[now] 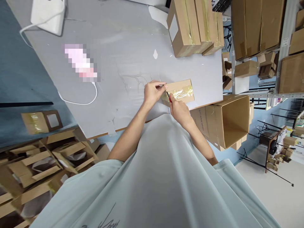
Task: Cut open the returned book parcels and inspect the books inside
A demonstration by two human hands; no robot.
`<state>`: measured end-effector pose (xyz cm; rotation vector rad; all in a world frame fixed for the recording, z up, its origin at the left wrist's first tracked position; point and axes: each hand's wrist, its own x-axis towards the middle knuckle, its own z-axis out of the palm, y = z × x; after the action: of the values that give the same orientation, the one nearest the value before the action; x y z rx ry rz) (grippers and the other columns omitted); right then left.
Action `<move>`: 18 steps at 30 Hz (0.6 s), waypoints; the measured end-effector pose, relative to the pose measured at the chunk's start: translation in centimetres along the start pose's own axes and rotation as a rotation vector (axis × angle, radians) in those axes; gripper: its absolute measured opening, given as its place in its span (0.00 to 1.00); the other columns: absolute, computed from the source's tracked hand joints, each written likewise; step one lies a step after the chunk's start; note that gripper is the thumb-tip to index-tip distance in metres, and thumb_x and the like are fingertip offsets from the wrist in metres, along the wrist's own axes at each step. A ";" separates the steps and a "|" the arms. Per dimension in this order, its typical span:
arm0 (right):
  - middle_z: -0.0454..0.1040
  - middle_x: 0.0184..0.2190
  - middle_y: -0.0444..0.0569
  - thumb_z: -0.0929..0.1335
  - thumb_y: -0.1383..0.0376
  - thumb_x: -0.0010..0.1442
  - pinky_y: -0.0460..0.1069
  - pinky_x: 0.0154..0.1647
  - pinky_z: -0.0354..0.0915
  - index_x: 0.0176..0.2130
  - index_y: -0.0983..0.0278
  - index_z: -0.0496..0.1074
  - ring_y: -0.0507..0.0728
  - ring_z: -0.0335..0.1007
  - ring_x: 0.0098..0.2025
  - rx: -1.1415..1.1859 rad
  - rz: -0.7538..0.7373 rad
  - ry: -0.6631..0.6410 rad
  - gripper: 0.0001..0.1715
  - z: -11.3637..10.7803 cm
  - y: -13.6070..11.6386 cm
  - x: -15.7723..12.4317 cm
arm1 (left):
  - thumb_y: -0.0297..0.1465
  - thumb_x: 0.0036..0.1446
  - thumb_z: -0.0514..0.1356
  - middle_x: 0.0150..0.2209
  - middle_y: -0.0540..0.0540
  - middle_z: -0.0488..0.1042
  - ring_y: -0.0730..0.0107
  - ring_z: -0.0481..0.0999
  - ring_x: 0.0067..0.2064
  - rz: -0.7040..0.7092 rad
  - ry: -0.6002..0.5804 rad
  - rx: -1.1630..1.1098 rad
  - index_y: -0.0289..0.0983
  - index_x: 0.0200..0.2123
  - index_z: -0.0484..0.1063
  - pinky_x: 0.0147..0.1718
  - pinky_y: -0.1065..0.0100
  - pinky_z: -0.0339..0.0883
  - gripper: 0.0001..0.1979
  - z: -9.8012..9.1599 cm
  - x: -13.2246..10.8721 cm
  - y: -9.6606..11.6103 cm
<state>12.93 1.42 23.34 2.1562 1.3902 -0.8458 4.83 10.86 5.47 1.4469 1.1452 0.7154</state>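
A small cardboard box (177, 86) lies on the grey table near its front edge, with shiny clear-yellow tape along its top. My right hand (180, 111) is closed around a slim red cutter (169, 96) with a dark tip, held over the left end of the box. At that same end, my left hand (153, 94) has thumb and forefinger pinched together at the box's edge. Whatever sits between those fingertips is too small to make out.
Taped boxes (186, 30) stand at the table's back right. An open carton (211, 122) is beside the right edge. A white device (47, 15) and a white cable (80, 103) lie on the left. Several open cartons (35, 167) crowd the floor at lower left.
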 end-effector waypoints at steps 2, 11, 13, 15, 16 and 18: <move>0.84 0.60 0.67 0.56 0.69 0.83 0.59 0.62 0.74 0.85 0.66 0.50 0.69 0.83 0.62 -0.010 0.009 0.002 0.38 0.0 -0.3 0.3 | 0.35 0.63 0.70 0.45 0.47 0.89 0.65 0.83 0.38 -0.009 0.018 0.008 0.41 0.47 0.92 0.44 0.64 0.78 0.12 0.0 -0.2 0.3; 0.84 0.59 0.68 0.54 0.71 0.82 0.59 0.60 0.77 0.86 0.68 0.47 0.68 0.84 0.59 -0.056 0.009 -0.036 0.40 1.8 0.0 -0.6 | 0.33 0.64 0.70 0.47 0.48 0.88 0.65 0.85 0.41 -0.065 0.012 0.021 0.44 0.48 0.91 0.48 0.63 0.79 0.12 -0.2 -1.0 1.1; 0.84 0.58 0.68 0.54 0.72 0.81 0.58 0.60 0.77 0.86 0.68 0.45 0.67 0.85 0.58 -0.068 0.023 -0.040 0.41 2.2 0.0 -0.7 | 0.34 0.64 0.69 0.47 0.47 0.88 0.64 0.85 0.42 -0.063 0.009 0.029 0.43 0.48 0.91 0.48 0.62 0.79 0.12 -0.2 -1.1 1.2; 0.84 0.58 0.68 0.54 0.72 0.81 0.57 0.59 0.77 0.86 0.68 0.44 0.67 0.85 0.59 -0.066 0.025 -0.037 0.41 2.4 0.0 -0.6 | 0.34 0.65 0.69 0.48 0.46 0.88 0.63 0.85 0.42 -0.056 0.021 0.048 0.43 0.49 0.91 0.49 0.62 0.79 0.12 -0.2 -1.0 1.3; 0.84 0.59 0.68 0.53 0.72 0.81 0.57 0.59 0.77 0.86 0.68 0.43 0.67 0.84 0.59 -0.060 0.021 -0.033 0.41 2.3 0.1 -0.5 | 0.34 0.65 0.69 0.48 0.46 0.88 0.63 0.85 0.42 -0.057 0.030 0.057 0.43 0.49 0.91 0.49 0.62 0.79 0.12 -0.1 -1.0 1.4; 0.85 0.59 0.67 0.53 0.71 0.81 0.57 0.60 0.77 0.86 0.67 0.45 0.67 0.84 0.59 -0.039 0.009 -0.028 0.41 2.0 0.3 -0.7 | 0.34 0.65 0.68 0.48 0.47 0.89 0.63 0.85 0.43 -0.066 0.042 0.069 0.44 0.48 0.91 0.50 0.62 0.79 0.12 0.0 -0.9 1.6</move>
<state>12.50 -0.43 22.36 2.1117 1.3712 -0.8358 4.92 10.19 7.14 1.4501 1.2552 0.6687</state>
